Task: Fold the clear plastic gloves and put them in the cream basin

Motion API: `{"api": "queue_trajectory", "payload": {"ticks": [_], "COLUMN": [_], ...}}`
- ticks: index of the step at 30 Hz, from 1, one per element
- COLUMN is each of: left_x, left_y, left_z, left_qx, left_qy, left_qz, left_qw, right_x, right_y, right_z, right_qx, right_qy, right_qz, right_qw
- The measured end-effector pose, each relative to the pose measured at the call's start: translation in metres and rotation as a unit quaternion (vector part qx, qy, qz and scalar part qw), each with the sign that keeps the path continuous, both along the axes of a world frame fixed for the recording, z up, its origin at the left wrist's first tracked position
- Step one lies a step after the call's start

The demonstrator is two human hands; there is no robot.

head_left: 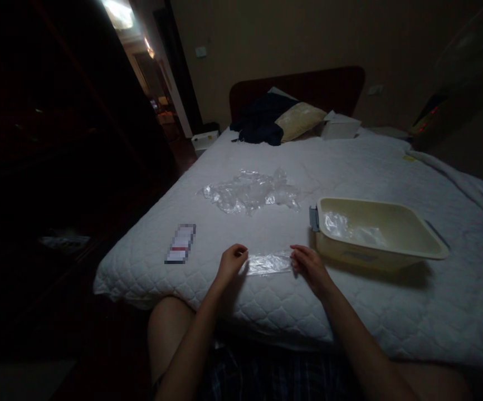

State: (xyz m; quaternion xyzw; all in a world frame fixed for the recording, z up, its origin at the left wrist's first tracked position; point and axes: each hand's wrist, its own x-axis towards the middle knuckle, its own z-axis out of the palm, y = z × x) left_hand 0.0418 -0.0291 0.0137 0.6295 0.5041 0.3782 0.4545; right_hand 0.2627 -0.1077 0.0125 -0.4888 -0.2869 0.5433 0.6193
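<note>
A clear plastic bag (268, 263), drawn into a flat strip, stretches between my two hands just over the near part of the bed. My left hand (232, 262) pinches its left end, thumb and fingers together. At the right end, my right hand (308, 266) has its fingers closed on the plastic. Farther back lies a loose heap of crumpled clear plastic bags (252, 192). To the right of my right hand stands a cream plastic bin (375, 262) with grey side latches, and some folded clear plastic (352, 231) rests inside it.
A blurred-out phone-like rectangle (180, 244) lies left of my hands. The bed (141, 267) has a white quilted cover. Near the headboard (341, 83) are dark cloth (262, 120), a beige pillow (302, 121) and a white box (341, 127). A lit doorway opens at the back left.
</note>
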Motion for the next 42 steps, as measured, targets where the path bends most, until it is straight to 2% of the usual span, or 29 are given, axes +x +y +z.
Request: {"api": "queue_trajectory", "payload": {"ticks": [2,5,8,11,19,24,27,31,35,38,42], "left_x": [0.009,0.026,0.041,0.047,0.029,0.013,0.006,-0.003,-0.014,-0.018,-0.013], "left_y": [0.006,0.011,0.014,0.016,0.018,0.013,0.007,-0.006,-0.021,-0.029,-0.033], "left_z": [0.007,0.018,0.023,0.022,0.005,-0.007,-0.010,-0.004,0.002,0.002,-0.003], "left_qx": [0.071,0.115,0.103,0.075,0.037,0.007,-0.009,0.029,0.095,0.141,0.174], "left_qy": [0.100,0.207,0.278,0.305,0.277,0.208,0.135,0.110,0.138,0.150,0.171], "left_qz": [-0.046,-0.114,-0.177,-0.193,-0.132,-0.113,-0.140,-0.167,-0.114,-0.105,-0.122], "left_qw": [0.991,0.965,0.938,0.930,0.951,0.972,0.981,0.979,0.979,0.973,0.962], "right_x": [-0.008,-0.022,-0.034,-0.040,-0.036,-0.036,-0.036,-0.032,-0.023,-0.017,-0.017], "right_y": [-0.005,-0.013,-0.017,-0.019,-0.011,0.003,0.014,0.024,0.022,0.015,0.008], "right_z": [0.006,0.008,0.003,-0.003,-0.002,0.003,0.003,0.004,0.011,0.015,0.012], "right_qx": [-0.004,-0.007,-0.003,-0.003,0.041,0.053,0.070,0.094,0.117,0.129,0.152], "right_qy": [-0.115,-0.258,-0.343,-0.375,-0.338,-0.380,-0.406,-0.449,-0.514,-0.564,-0.599], "right_qz": [0.038,0.124,0.179,0.173,0.139,0.116,0.115,0.137,0.125,0.114,0.137], "right_qw": [0.993,0.958,0.922,0.911,0.930,0.916,0.904,0.878,0.840,0.808,0.774]}}
